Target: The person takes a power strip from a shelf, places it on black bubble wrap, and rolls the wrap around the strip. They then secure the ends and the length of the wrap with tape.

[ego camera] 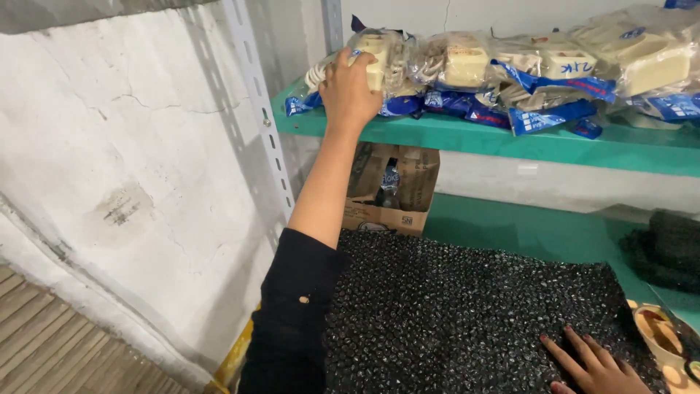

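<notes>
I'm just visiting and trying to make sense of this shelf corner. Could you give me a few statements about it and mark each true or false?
1. The left hand grips a clear plastic packet holding a cream-coloured item on the upper green shelf. True.
2. The right hand rests flat on a black bubbly sheet. True.
3. The brown cardboard box stands on the upper shelf. False: it stands below that shelf, on the lower one.
4. The left arm wears a white sleeve. False: the sleeve is black.
</notes>
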